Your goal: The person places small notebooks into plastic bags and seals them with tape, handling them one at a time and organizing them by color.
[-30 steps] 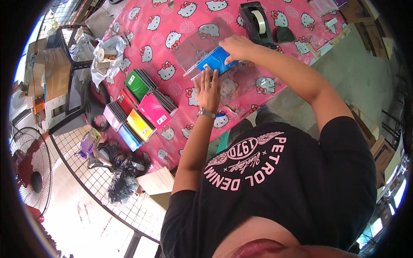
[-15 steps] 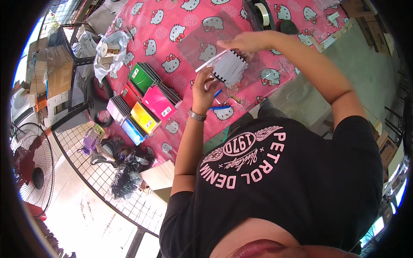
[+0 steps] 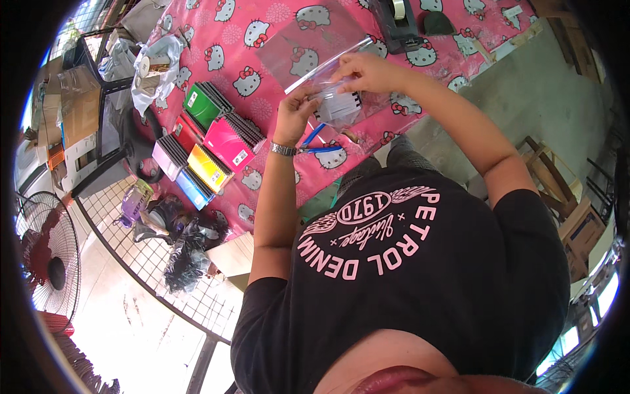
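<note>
A clear plastic bag [image 3: 295, 41] with a pale strip [image 3: 321, 67] across it lies over the near part of the pink table. My left hand [image 3: 294, 118] pinches the bag at the strip's left end. At the strip's right part, my right hand [image 3: 369, 72] has its fingers closed on the plastic. Below my hands, a white stack with black toothed edges [image 3: 340, 110] shows through clear film; whether it is inside the bag I cannot tell. Blue-handled scissors [image 3: 323, 150] lie beside my left wrist.
Stacked spiral notebooks, including a pink one [image 3: 230, 143], a green one [image 3: 202, 104] and a yellow one [image 3: 209, 165], sit to the left. A black tape dispenser [image 3: 398, 29] stands at the far right. A white plastic bag [image 3: 156, 75] lies at the table's left edge.
My right hand has come down and in toward the strip and now grips the plastic. The strip's right end is raised over the white stack, covering more of it. The view has shifted slightly.
</note>
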A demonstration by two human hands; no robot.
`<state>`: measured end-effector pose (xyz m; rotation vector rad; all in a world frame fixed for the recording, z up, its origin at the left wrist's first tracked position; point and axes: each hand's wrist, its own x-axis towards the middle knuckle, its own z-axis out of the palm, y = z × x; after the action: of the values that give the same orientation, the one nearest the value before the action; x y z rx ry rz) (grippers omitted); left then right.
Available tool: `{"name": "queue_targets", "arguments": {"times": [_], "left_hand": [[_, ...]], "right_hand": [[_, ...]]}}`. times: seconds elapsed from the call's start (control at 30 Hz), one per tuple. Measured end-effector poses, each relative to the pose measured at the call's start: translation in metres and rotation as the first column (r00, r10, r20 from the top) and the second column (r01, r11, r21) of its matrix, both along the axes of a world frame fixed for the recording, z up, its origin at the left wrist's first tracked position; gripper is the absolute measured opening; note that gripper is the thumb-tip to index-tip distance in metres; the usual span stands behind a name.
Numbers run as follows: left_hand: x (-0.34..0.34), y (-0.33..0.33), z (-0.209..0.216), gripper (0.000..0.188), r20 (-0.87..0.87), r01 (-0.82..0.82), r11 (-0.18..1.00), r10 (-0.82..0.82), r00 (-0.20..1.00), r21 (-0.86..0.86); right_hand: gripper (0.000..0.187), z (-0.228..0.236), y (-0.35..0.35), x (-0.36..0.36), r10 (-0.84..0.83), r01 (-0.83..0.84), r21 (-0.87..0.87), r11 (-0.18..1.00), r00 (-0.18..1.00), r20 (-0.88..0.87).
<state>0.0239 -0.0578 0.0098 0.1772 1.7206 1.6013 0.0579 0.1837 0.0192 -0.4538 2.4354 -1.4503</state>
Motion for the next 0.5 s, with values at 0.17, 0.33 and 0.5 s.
{"name": "queue_targets", "arguments": {"times": [0.17,0.33,0.5], "left_hand": [[0.005,0.020,0.031,0.020,-0.775,-0.071,0.931,-0.254,0.579,-0.358],[0.024,0.016,0.045,0.026,-0.745,0.006,0.919,-0.323,0.584,-0.394],[0.034,0.007,0.060,0.032,-0.775,0.111,0.890,-0.442,0.452,-0.442]], "right_hand": [[0.020,0.000,-0.011,0.014,-0.135,0.119,-0.114,0.986,0.980,-0.146],[0.026,0.010,-0.008,0.035,-0.038,0.027,-0.039,0.999,0.943,-0.331],[0.030,0.026,0.004,0.042,0.153,-0.129,0.083,0.988,0.856,-0.494]]}}
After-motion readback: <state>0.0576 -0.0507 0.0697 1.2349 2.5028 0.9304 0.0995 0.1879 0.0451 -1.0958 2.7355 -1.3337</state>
